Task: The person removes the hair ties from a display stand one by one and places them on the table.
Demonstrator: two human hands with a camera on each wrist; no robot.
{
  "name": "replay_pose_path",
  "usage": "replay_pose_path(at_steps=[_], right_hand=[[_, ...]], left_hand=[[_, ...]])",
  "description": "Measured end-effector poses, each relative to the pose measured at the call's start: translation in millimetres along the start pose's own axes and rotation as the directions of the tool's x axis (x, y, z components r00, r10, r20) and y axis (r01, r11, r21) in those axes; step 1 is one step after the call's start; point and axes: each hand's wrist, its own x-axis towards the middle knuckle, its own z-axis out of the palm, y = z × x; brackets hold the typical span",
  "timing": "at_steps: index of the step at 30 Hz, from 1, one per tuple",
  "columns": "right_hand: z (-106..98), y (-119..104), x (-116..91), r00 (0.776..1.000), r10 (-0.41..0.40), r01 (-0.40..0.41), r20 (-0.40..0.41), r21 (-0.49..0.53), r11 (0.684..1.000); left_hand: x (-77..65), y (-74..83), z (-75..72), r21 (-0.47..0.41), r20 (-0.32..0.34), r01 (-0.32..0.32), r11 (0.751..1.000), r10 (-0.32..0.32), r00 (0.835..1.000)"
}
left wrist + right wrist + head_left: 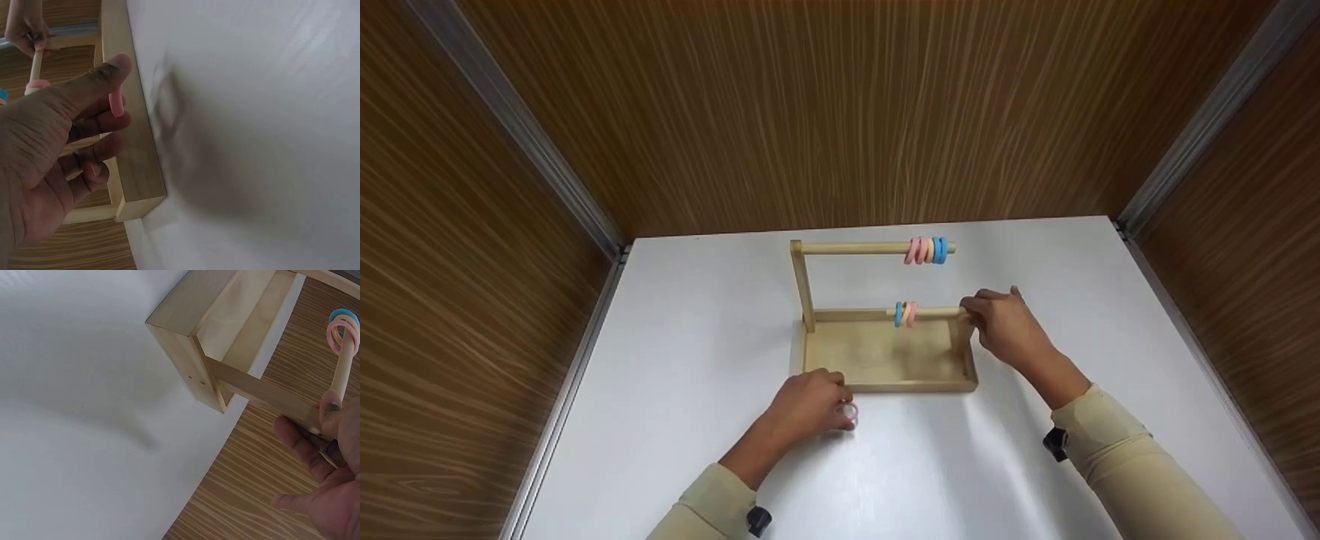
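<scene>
We are working at the wooden rack (885, 352), which is standing on the white tabletop (675, 330) with two horizontal rods, and everything else is being placed from it. On its lower rod (934, 312), three small rings (906, 313), blue, yellow and pink, are already sitting a little in from the free right end; on its upper rod (855, 248), behind and above, a cluster of five or so rings (927, 250) in pink, orange and blue is hanging near that rod's right end. Our right hand (1006, 327) is resting at the right end of the lower rod, with its fingertips (329, 412) curled round the tip of the dowel; no ring is showing in that grip. Our left hand (808, 406) is lying on the tabletop just in front of the rack's front left corner, its thumb and forefinger closed in a pinch on a pink ring (116, 103), which the left wrist view is showing clearly; in the head view a pale ring is just peeking out beside the knuckles. Judging from how things are lying, we are well along with the threading: eight or so rings are already on the rods, one is waiting in the left hand, and no further loose rings are showing on the tabletop around the rack.
</scene>
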Motion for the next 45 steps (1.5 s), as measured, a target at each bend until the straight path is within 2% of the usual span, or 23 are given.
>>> replay_pose_path(at_steps=[4, 14, 23, 31, 35, 45], right_hand=[[1, 0, 0, 1.000, 0.003, -0.003, 0.006, -0.004, 1.000], [2, 3, 0, 1.000, 0.011, -0.011, 0.016, 0.001, 1.000], [3, 3, 0, 1.000, -0.008, 0.008, 0.000, -0.007, 1.000], [3, 3, 1, 1.000, -0.014, 0.014, 0.001, -0.012, 1.000], [3, 3, 1, 1.000, -0.003, 0.003, 0.009, -0.006, 1.000], [2, 3, 2, 1.000, 0.009, -0.009, 0.021, -0.007, 1.000]], left_hand=[[-2.3, 2.7, 9.7, 0.066, -0.009, -0.018, 0.998, 0.019, 1.000], [-3.6, 3.5, 20.4, 0.117, -0.010, -0.002, 0.993, 0.003, 1.000], [-6.3, 0.6, 18.6, 0.060, 0.002, -0.006, 0.998, 0.006, 1.000], [-7.4, -0.4, 18.7, 0.091, -0.005, -0.015, 0.996, 0.015, 1.000], [-8.7, 0.0, 18.0, 0.071, -0.002, -0.004, 0.997, 0.004, 1.000], [-6.9, 1.4, 2.4, 0.019, 0.011, 0.021, 1.000, -0.021, 1.000]])
